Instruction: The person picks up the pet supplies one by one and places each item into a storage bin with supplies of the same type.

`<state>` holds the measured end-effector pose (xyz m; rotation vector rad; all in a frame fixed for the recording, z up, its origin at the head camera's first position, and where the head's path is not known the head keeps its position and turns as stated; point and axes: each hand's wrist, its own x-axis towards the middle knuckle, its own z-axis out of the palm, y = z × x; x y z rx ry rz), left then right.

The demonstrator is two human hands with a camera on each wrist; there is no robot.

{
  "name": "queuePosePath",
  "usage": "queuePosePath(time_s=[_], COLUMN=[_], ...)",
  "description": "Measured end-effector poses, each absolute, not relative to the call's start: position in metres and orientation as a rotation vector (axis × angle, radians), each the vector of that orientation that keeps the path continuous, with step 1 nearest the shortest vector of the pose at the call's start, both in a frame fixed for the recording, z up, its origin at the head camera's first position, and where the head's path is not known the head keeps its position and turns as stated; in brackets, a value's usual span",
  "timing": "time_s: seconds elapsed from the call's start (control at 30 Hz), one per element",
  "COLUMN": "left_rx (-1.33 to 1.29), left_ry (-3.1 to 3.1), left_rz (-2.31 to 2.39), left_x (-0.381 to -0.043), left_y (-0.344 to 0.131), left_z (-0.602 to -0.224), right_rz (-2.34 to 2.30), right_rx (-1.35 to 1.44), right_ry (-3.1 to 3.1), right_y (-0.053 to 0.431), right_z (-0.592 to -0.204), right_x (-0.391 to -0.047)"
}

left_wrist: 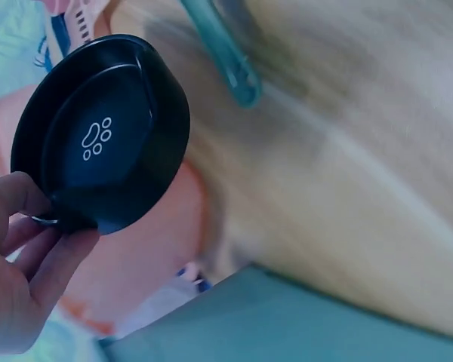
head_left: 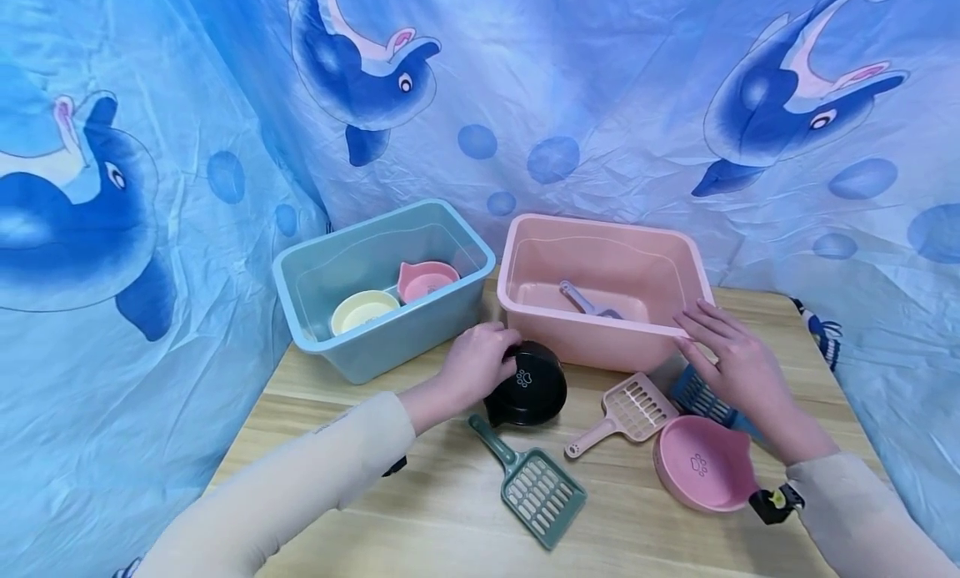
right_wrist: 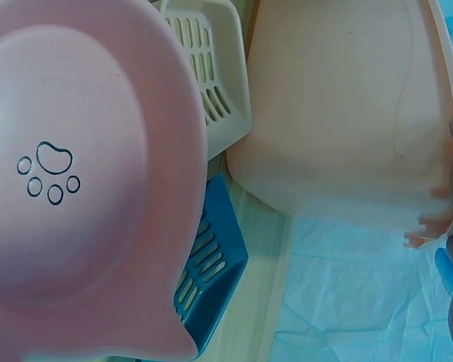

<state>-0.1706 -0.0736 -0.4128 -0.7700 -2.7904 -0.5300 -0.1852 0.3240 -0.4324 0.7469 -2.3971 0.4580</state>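
Note:
My left hand [head_left: 476, 365] pinches the rim of a black cat-eared bowl [head_left: 531, 390] with a white paw print inside. In the left wrist view the thumb and fingers grip the bowl's [left_wrist: 109, 151] edge, and it is tilted. It is in front of the pink bin [head_left: 577, 343]. My right hand [head_left: 738, 365] rests its extended fingers on the bin's front right rim. A lilac scoop [head_left: 583, 301] lies inside that bin. Below my right hand are a blue slotted scoop [head_left: 697, 393], partly hidden, and a pink paw-print bowl [head_left: 705, 465].
A blue bin [head_left: 420, 336] at the left holds a cream bowl [head_left: 365, 309] and a pink cat-eared bowl [head_left: 427, 279]. On the wooden table [head_left: 420, 511] lie a pink slotted scoop [head_left: 637, 407] and a green one [head_left: 543, 488]. A dolphin-print cloth [head_left: 615, 86] hangs behind.

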Motion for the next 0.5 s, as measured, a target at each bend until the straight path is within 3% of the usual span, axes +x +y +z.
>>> queuePosePath(time_s=[0.5], left_rx=[-1.097], left_ry=[-2.031], left_rz=[0.067], left_x=[-0.138], left_y=[-0.089], left_z=[-0.344], right_rz=[0.451], right_rx=[0.739], right_ry=[-2.393], right_y=[0.324], right_z=[-0.432], right_x=[-0.183])
